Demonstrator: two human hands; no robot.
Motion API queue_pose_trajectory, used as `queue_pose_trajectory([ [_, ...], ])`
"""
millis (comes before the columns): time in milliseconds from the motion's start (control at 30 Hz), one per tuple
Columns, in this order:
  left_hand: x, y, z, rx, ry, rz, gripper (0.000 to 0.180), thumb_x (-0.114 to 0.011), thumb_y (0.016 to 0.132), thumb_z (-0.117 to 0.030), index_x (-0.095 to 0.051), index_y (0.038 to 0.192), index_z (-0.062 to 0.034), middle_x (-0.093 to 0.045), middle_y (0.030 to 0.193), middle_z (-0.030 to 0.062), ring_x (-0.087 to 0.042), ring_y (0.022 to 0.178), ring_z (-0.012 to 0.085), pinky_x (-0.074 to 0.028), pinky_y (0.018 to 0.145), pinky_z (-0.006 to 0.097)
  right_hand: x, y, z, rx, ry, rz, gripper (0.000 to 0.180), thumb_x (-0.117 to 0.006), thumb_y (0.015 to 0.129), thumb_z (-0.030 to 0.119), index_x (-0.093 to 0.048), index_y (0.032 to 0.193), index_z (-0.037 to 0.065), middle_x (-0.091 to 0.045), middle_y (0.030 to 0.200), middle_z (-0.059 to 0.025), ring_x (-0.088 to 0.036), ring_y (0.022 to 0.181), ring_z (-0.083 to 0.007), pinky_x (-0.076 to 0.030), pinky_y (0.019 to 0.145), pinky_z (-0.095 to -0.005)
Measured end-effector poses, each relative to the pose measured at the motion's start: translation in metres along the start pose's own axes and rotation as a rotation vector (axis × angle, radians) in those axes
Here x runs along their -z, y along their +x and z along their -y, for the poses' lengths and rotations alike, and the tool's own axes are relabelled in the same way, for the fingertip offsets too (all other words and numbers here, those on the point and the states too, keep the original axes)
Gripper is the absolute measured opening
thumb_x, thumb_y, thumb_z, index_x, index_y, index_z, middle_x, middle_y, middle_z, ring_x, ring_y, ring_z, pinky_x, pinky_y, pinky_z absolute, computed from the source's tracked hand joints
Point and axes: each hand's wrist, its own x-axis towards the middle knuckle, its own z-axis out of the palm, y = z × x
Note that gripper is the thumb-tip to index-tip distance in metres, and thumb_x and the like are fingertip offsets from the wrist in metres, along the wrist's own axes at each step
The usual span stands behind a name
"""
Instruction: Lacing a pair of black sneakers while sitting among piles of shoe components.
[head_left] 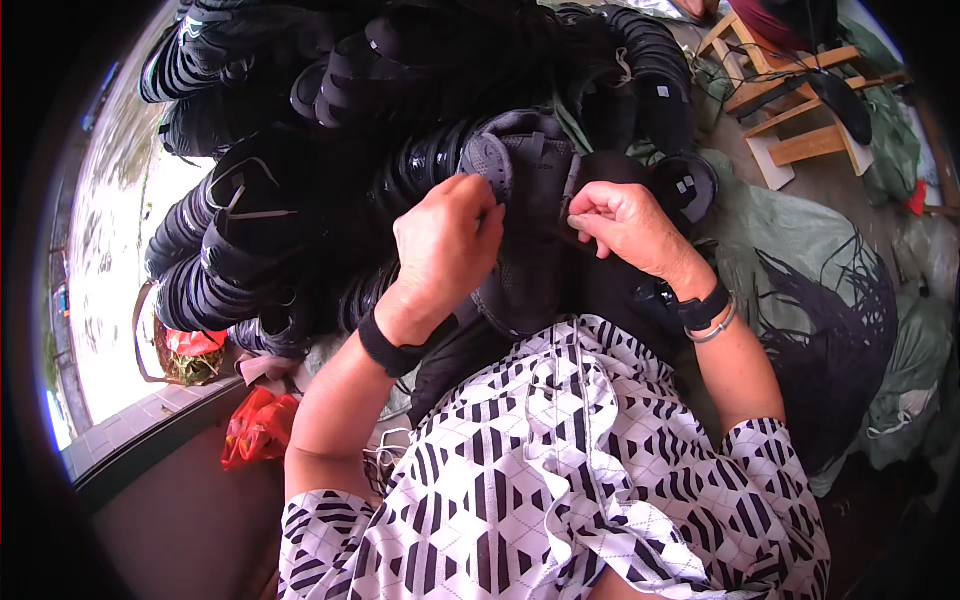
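Observation:
A dark grey shoe upper (pixel 525 270) lies in front of me, its opening away from me and its rounded toe near my lap. My left hand (pixel 450 235) is closed at the left side of the shoe's lacing area, knuckles up. At the opposite edge, my right hand (pixel 622 225) pinches with thumb and forefinger. Whatever thin thing either hand holds is too dark and small to name. Both wrists wear black bands, and the right one also has a metal bangle.
Stacked black shoe uppers (pixel 225 270) pile up ahead and to the left. At right, a bundle of black laces (pixel 830 300) lies on a pale green sack (pixel 775 215). A wooden stool (pixel 810 145) stands at the far right. A red plastic bag (pixel 260 425) sits at left.

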Motion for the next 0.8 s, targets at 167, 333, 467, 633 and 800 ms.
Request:
queue_pose_trajectory([
  [167,0.019,0.025,0.003,-0.159,0.113,0.260,0.013,-0.068,0.075,-0.016,-0.057,0.076,-0.0081,-0.059,0.077,0.0069,-0.061,0.079,0.0287,-0.049,0.063,0.039,0.002,-0.003,0.005,-0.014,-0.088,-0.010,0.009,-0.063,0.082,0.007,-0.061,0.088,0.001,-0.059,0.072,-0.0026,-0.058,0.062,-0.0099,-0.047,0.051,-0.0237],
  [333,0.035,0.048,0.004,-0.725,0.242,0.122,0.026,-0.075,0.061,-0.008,-0.058,0.081,-0.0092,-0.056,0.095,0.0020,-0.055,0.095,0.0223,-0.048,0.076,0.036,-0.001,-0.008,0.022,0.600,-0.783,-0.314,0.027,-0.070,0.067,0.005,-0.059,0.092,0.006,-0.051,0.097,-0.0075,-0.057,0.086,-0.0272,-0.049,0.071,-0.0356],
  [467,0.047,0.068,-0.002,-0.794,0.430,0.486,0.030,-0.076,0.059,-0.011,-0.058,0.083,-0.0087,-0.053,0.090,0.0018,-0.053,0.095,0.0207,-0.049,0.080,0.035,0.012,0.009,0.022,0.738,-1.007,-0.124,0.030,-0.073,0.062,0.007,-0.059,0.089,0.007,-0.050,0.095,-0.0065,-0.053,0.091,-0.0255,-0.046,0.076,-0.0368],
  [633,0.043,0.070,-0.008,-0.735,0.557,0.674,0.015,-0.072,0.069,-0.019,-0.063,0.075,-0.0102,-0.052,0.086,0.0020,-0.053,0.093,0.0189,-0.051,0.072,0.032,0.024,0.024,0.031,0.766,-1.016,0.175,0.021,-0.073,0.064,0.012,-0.059,0.079,0.007,-0.050,0.087,-0.0063,-0.055,0.083,-0.0257,-0.047,0.072,-0.0376],
  [800,0.020,0.056,-0.004,-0.515,0.583,0.670,0.022,-0.063,0.081,-0.030,-0.066,0.074,-0.0091,-0.056,0.088,0.0031,-0.056,0.095,0.0214,-0.052,0.069,0.035,0.021,0.032,0.029,0.800,-0.990,0.226,0.016,-0.072,0.067,0.013,-0.060,0.073,0.005,-0.053,0.082,-0.0093,-0.059,0.079,-0.0290,-0.048,0.070,-0.0391],
])
